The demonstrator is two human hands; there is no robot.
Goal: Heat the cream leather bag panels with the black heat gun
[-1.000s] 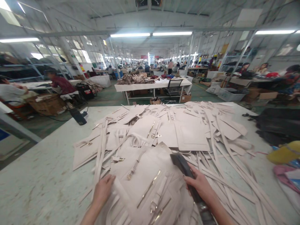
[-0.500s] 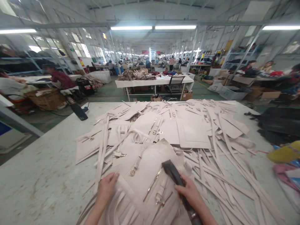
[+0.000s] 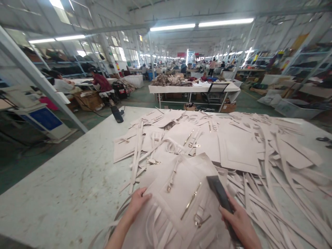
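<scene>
So my left hand [image 3: 136, 204] was flat on the near-left edge of the cream bag panel [image 3: 181, 193] I had in front of me, fingers spread and pressing down rather than gripping anything. My right hand [image 3: 240, 224] was wrapped tight round a dark flat tool [image 3: 220, 193], its blunt end lying on the panel's right side, just beside the gold buckle strap [image 3: 197, 216]. The panel sat at the near edge of the table [image 3: 64, 193], on top of more cream pieces, with a second gold-clipped strap [image 3: 172, 174] running up its middle. Room-wise, the whole left side of the table was bare, scuffed surface out to its left edge, so plenty of space there. The right side was the opposite: a tangle of long cream straps [image 3: 280, 193] fanned out from beside my right hand towards the far right edge, some overlapping the panel's corner. Behind the panel lay a heap of flat cut panels [image 3: 238, 152] reaching nearly to the table's far edge. A black object with a cord [image 3: 116, 114] stood at the far-left corner. Across the aisle was a white table [image 3: 194, 90] piled with material, and people [image 3: 100, 81] were working over at the left benches, well apart from me.
</scene>
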